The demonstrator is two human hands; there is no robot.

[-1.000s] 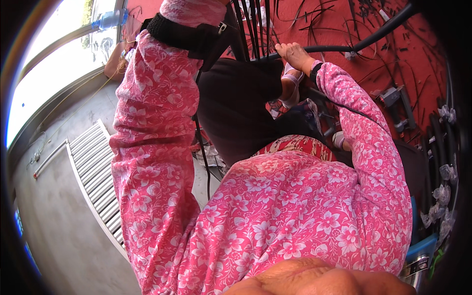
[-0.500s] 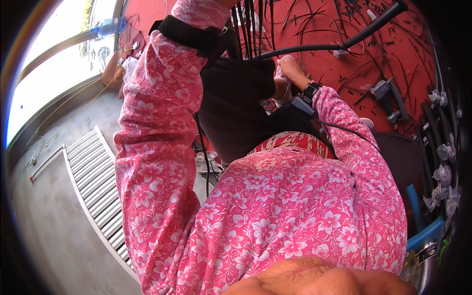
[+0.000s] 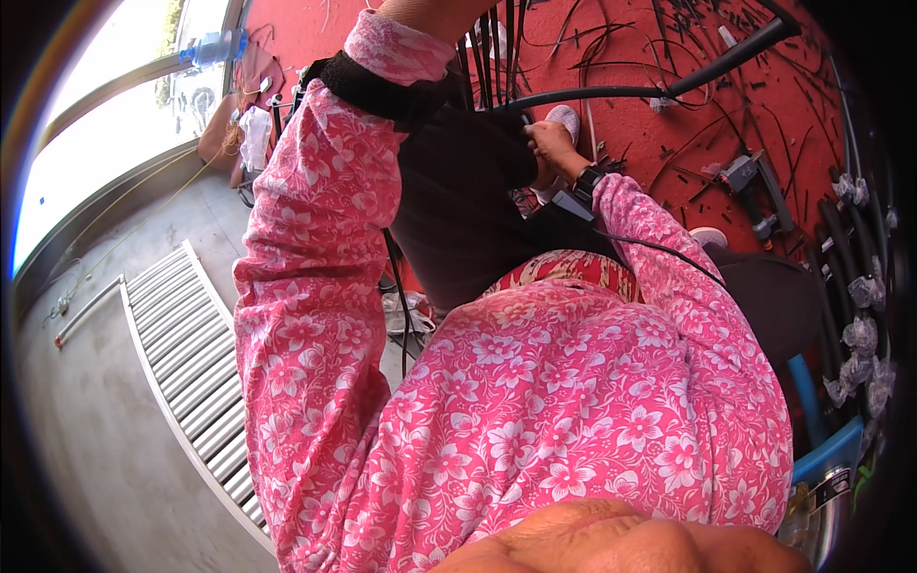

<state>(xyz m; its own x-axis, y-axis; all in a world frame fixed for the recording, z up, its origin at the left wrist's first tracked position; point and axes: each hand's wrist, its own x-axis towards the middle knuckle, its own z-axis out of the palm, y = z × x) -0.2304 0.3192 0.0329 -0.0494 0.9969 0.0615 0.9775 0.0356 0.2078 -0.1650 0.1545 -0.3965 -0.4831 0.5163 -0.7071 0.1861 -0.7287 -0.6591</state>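
My right hand (image 3: 556, 145) is closed beside my dark-trousered knee, just below the near end of a thick black cable (image 3: 611, 94). What its fingers hold, if anything, is hidden. A dark watch-like device (image 3: 586, 180) is strapped to the wrist, with a thin cord running back along the pink floral sleeve. My left arm reaches up past the top edge, so that hand is out of the picture. A wide black strap (image 3: 368, 88) circles its sleeve. Several thin black cables (image 3: 489, 62) hang close to that forearm.
Cut black pieces and loose cables litter the red floor (image 3: 635, 134). A grey and black tool (image 3: 755, 191) lies at right, near black tubes with plastic-wrapped ends (image 3: 864, 291). On the left, a white slatted rack (image 3: 196, 372) lies on grey floor. A blue bottle (image 3: 215, 48) stands by the window.
My right hand has shifted slightly down and left, exposing a shoe behind it; the white bit seen by its fingers no longer shows. My left sleeve has moved a little right.
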